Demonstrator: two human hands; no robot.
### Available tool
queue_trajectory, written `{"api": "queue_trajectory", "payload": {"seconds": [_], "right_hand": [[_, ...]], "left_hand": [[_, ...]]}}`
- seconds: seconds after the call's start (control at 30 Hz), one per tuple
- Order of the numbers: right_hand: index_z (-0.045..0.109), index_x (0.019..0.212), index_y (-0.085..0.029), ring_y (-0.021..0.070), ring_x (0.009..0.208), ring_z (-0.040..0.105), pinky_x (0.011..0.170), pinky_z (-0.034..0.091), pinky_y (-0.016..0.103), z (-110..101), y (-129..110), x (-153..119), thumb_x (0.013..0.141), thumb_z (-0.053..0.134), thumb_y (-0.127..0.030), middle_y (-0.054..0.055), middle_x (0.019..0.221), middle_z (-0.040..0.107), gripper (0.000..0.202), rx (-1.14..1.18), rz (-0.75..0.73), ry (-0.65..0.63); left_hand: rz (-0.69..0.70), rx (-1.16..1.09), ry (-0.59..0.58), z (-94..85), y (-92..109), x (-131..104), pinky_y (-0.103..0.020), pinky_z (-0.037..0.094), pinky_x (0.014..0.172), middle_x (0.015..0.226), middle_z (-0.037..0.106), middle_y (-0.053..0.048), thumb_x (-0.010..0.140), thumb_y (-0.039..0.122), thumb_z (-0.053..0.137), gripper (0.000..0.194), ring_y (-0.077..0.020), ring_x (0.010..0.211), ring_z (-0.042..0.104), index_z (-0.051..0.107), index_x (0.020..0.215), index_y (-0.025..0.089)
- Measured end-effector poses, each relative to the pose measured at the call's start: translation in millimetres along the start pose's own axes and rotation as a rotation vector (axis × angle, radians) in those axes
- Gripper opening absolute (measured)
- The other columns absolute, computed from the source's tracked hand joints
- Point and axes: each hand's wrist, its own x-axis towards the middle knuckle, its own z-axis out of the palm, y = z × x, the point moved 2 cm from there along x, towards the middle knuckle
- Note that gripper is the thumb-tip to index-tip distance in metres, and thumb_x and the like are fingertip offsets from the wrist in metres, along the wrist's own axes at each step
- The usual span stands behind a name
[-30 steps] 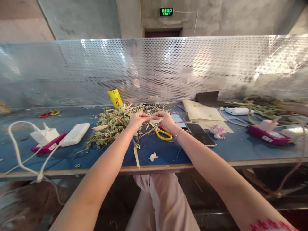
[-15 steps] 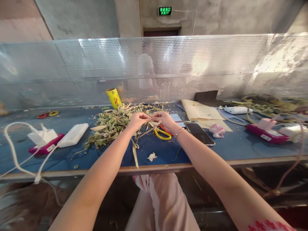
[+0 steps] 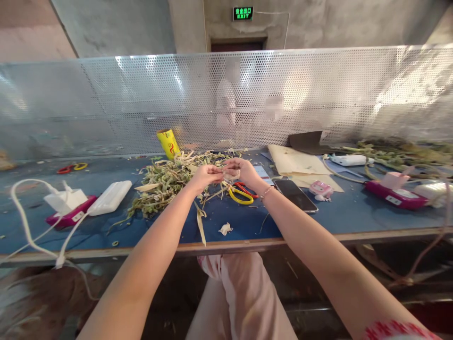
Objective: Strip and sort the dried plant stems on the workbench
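Note:
My left hand [image 3: 208,175] and my right hand [image 3: 242,171] meet over the edge of a heap of dried green plant stems and leaves [image 3: 159,184]. Both are closed, thumbs and fingertips pinched close together. A thin pale piece [image 3: 231,176] shows beneath the right fingers, too small to name; the pinched tips hide what they hold. Just below the right hand lie scissors with yellow and red handles [image 3: 241,199], their blades hidden. A long dry leaf strip [image 3: 201,226] and a crumpled pale scrap [image 3: 225,229] rest nearer the table's front edge.
On the blue table [image 3: 304,224] are a phone [image 3: 295,196], a pink figurine [image 3: 321,190] and brown paper [image 3: 297,160]. A yellow tube [image 3: 168,143] leans behind the heap. Power strips [image 3: 394,194] with cables lie at both sides. A perforated metal screen [image 3: 141,104] stands behind.
My fingers have shifted slightly, the right ones lifting and arching, and more of the pale piece shows below them. Behind the screen, a person has moved to the right.

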Motion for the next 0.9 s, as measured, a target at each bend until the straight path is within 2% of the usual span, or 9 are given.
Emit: {"api": "queue_trajectory", "payload": {"seconds": [0.23, 0.37, 0.47, 0.53, 0.57, 0.6, 0.67, 0.73, 0.9], "right_hand": [[0.061, 0.081, -0.017, 0.0128, 0.076, 0.063, 0.079, 0.049, 0.030, 3, -1, -2, 0.061, 0.065, -0.019, 0.003, 0.081, 0.068, 0.021, -0.113, -0.042, -0.073], [0.061, 0.085, -0.016, 0.0124, 0.078, 0.063, 0.078, 0.049, 0.029, 4, 1, 0, 0.065, 0.061, -0.020, 0.004, 0.082, 0.068, 0.020, -0.170, -0.059, -0.100], [0.060, 0.092, -0.015, 0.0121, 0.078, 0.061, 0.073, 0.048, 0.027, -3, -2, 2, 0.073, 0.052, -0.024, 0.005, 0.086, 0.068, 0.022, -0.323, -0.102, -0.036], [0.061, 0.093, -0.014, 0.0128, 0.076, 0.060, 0.069, 0.046, 0.026, -12, -4, 2, 0.078, 0.045, -0.025, 0.006, 0.085, 0.067, 0.024, -0.597, -0.076, 0.036], [0.062, 0.088, -0.013, 0.0137, 0.077, 0.060, 0.068, 0.045, 0.025, -15, -4, 1, 0.077, 0.045, -0.022, 0.007, 0.083, 0.067, 0.022, -0.796, -0.028, 0.026], [0.063, 0.082, -0.012, 0.0154, 0.078, 0.060, 0.068, 0.044, 0.025, -16, -4, 0, 0.073, 0.047, -0.019, 0.008, 0.083, 0.067, 0.019, -0.999, 0.021, -0.034], [0.064, 0.075, -0.010, 0.0195, 0.075, 0.060, 0.060, 0.042, 0.025, -17, -2, -6, 0.066, 0.054, -0.020, 0.012, 0.081, 0.067, 0.017, -1.284, 0.223, -0.293], [0.064, 0.081, -0.009, 0.0208, 0.072, 0.061, 0.053, 0.040, 0.025, -14, -2, -12, 0.063, 0.055, -0.022, 0.015, 0.087, 0.067, 0.024, -1.386, 0.373, -0.437], [0.063, 0.093, -0.010, 0.0193, 0.067, 0.062, 0.050, 0.040, 0.024, -7, -3, -20, 0.064, 0.054, -0.032, 0.012, 0.084, 0.067, 0.037, -1.356, 0.488, -0.459]], "left_hand": [[0.056, 0.067, -0.080, 1.9, -6, 2, -0.023, 0.043, 0.055, 0.056, 0.061, 0.000, 0.057, 0.017, 0.070, 0.017, -0.0084, 0.051, 0.054, 0.063, 0.071, 0.012], [0.079, 0.104, -0.098, 2.1, -10, 4, -0.022, 0.040, 0.053, 0.052, 0.058, 0.001, 0.056, 0.021, 0.070, 0.015, -0.0075, 0.049, 0.050, 0.064, 0.066, 0.012], [0.112, 0.102, -0.112, 1.3, -9, 5, -0.021, 0.039, 0.051, 0.050, 0.056, 0.001, 0.056, 0.022, 0.071, 0.014, -0.0070, 0.047, 0.048, 0.062, 0.061, 0.012], [0.118, 0.057, -0.054, -2.0, -8, 7, -0.021, 0.040, 0.051, 0.051, 0.057, 0.001, 0.055, 0.021, 0.071, 0.014, -0.0071, 0.047, 0.050, 0.062, 0.060, 0.013], [0.115, 0.023, -0.001, -4.8, -8, 8, -0.020, 0.040, 0.051, 0.053, 0.058, 0.000, 0.055, 0.020, 0.072, 0.014, -0.0072, 0.048, 0.050, 0.062, 0.061, 0.013], [0.113, -0.016, 0.059, -8.0, -8, 10, -0.020, 0.041, 0.051, 0.053, 0.059, 0.000, 0.054, 0.020, 0.072, 0.014, -0.0072, 0.048, 0.051, 0.061, 0.061, 0.013], [0.122, -0.093, 0.178, -15.0, -7, 13, -0.019, 0.041, 0.050, 0.053, 0.058, 0.001, 0.053, 0.019, 0.072, 0.015, -0.0069, 0.048, 0.051, 0.060, 0.060, 0.013], [0.153, -0.169, 0.271, -21.6, -7, 16, -0.018, 0.040, 0.049, 0.050, 0.057, 0.002, 0.053, 0.018, 0.072, 0.016, -0.0065, 0.047, 0.051, 0.059, 0.059, 0.013], [0.149, -0.397, 0.425, -31.3, -8, 19, -0.016, 0.039, 0.048, 0.048, 0.057, 0.002, 0.051, 0.013, 0.072, 0.017, -0.0065, 0.048, 0.054, 0.056, 0.057, 0.013]]}}
